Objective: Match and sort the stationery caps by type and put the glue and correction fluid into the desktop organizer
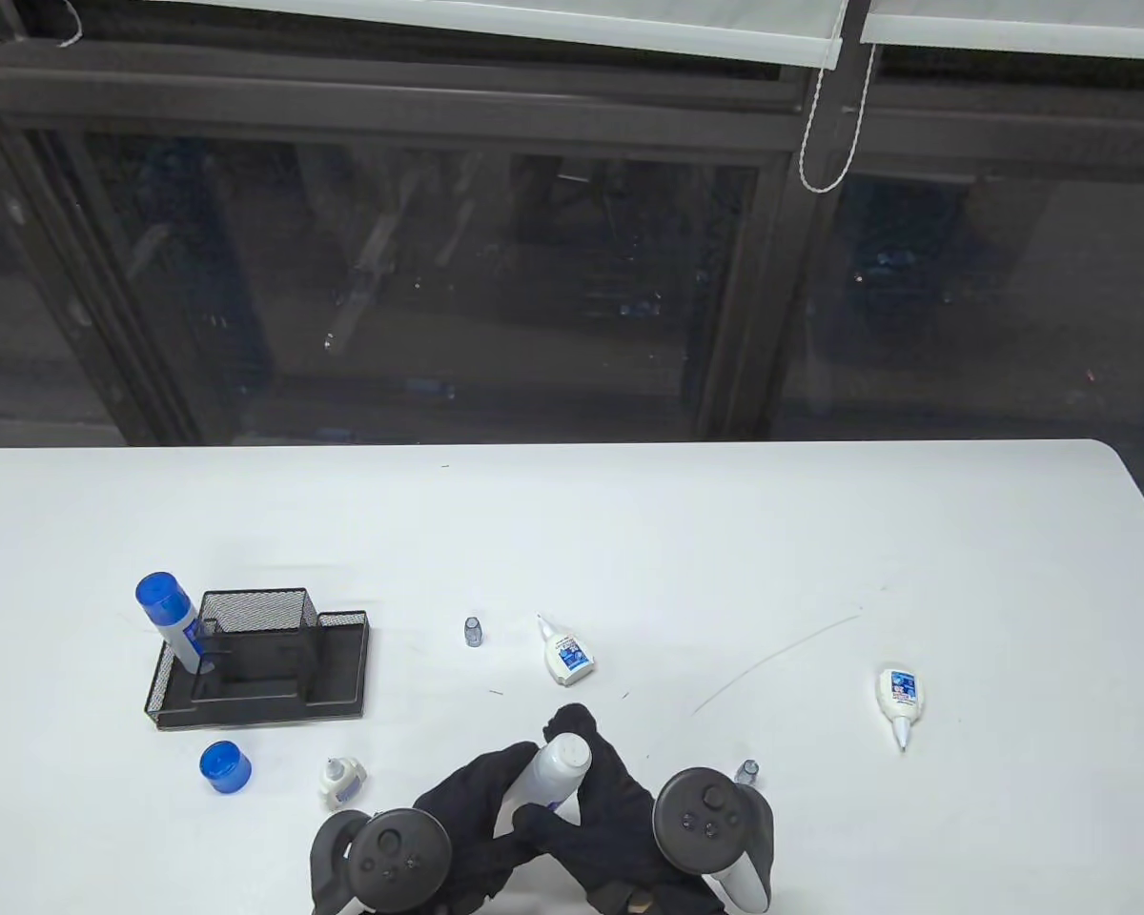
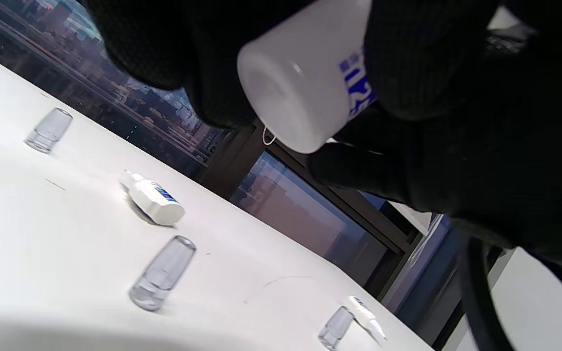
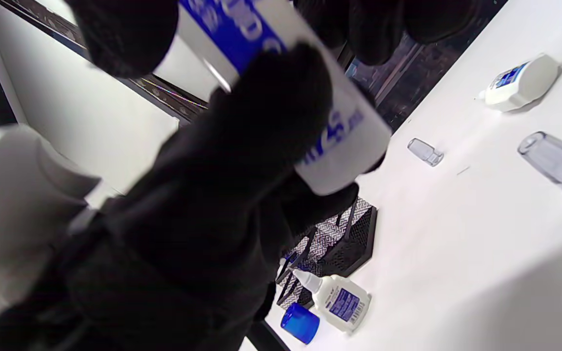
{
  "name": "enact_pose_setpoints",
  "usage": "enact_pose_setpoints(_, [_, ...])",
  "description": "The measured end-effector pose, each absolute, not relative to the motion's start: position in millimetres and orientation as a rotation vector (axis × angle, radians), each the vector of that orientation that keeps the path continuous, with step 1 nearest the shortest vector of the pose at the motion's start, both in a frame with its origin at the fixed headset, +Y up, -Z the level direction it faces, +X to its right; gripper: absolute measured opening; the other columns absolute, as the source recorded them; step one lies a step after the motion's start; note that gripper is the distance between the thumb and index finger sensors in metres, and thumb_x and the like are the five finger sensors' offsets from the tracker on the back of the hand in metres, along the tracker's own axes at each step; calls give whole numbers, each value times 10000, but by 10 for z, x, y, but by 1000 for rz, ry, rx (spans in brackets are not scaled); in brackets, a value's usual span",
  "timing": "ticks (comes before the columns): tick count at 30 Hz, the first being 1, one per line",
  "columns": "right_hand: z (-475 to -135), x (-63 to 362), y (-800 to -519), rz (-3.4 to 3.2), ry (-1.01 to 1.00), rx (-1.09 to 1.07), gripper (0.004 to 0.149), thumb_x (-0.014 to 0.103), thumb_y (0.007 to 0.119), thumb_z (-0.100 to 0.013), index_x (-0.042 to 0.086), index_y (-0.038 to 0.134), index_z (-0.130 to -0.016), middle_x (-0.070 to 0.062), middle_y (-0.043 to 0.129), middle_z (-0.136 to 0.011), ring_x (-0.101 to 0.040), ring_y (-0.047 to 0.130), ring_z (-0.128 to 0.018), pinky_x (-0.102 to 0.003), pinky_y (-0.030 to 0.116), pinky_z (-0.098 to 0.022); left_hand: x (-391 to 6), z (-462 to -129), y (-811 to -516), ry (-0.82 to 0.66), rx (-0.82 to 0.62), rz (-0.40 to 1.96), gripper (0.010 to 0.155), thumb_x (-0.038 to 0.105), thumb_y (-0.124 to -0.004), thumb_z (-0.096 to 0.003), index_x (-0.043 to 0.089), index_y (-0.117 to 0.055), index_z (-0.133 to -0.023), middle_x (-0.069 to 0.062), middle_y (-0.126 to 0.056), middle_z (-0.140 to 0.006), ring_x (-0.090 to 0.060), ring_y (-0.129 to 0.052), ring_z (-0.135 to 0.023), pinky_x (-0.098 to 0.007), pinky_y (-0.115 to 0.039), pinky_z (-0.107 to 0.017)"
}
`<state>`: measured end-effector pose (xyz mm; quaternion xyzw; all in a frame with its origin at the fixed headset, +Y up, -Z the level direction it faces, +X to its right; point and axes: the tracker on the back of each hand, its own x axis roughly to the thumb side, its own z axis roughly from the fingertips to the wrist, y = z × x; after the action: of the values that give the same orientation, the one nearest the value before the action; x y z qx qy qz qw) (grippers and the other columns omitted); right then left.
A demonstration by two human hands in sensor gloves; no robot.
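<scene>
Gripping: left hand (image 1: 472, 796) and right hand (image 1: 602, 796) both clamp the white glue bottle (image 1: 558, 767), raised above the table (image 1: 820, 534).
Organizer (image 1: 262, 658): holds one blue-capped glue stick (image 1: 173, 615), leaning.

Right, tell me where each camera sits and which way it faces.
Table view: high above, looking down at the table and window; both gloved hands grip the glue bottle.
Left wrist view: on the left wrist, tilted, facing across the table to the window; left hand fills the top.
Right wrist view: on the right wrist, tilted, facing the organizer; right hand in front.
All three share the glue bottle.
</scene>
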<state>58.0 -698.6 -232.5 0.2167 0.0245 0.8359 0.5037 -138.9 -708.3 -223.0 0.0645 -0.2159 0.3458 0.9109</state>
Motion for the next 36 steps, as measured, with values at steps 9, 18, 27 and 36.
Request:
enact_pose_setpoints(9, [-2316, 618, -6975, 2079, -75, 471, 684, 485, 832, -446, 156, 624, -1008, -180, 606, -1078, -433, 681, -960, -631, 556, -703, -1300, -2236, -7149, -458, 97, 687, 739, 610, -813, -471, 234, -617, -1077, -18, -830, -1049, -259, -959, -899, -522, -761, -668])
enact_pose_setpoints(18, [-2397, 963, -6863, 2129, -182, 387, 664, 460, 858, -443, 201, 631, -1011, -181, 681, -1060, -447, 776, -913, -621, 610, -686, -1848, -2273, -6780, -296, 327, 423, 814, 654, -779, -469, 224, -562, -1126, -70, -747, -1126, -308, -898, -963, -550, -725, -691])
enact_pose_setpoints(27, [-2457, 1205, -6889, 2011, -158, 287, 678, 450, 865, -453, 229, 602, -1037, -137, 760, -1009, -421, 815, -889, -598, 646, -670, -2961, -2229, -6637, 199, 466, 355, 750, 608, -803, -487, 244, -599, -1111, -67, -762, -1119, -303, -906, -953, -546, -723, -694])
enact_pose_setpoints(36, [-2425, 1125, -6912, 2068, -112, 336, 694, 439, 867, -452, 206, 594, -1046, -146, 763, -1001, -420, 812, -888, -606, 635, -674, -3365, -2476, -7256, 494, 110, 189, 736, 603, -803, -491, 243, -621, -1107, -90, -755, -1125, -319, -890, -965, -549, -706, -705])
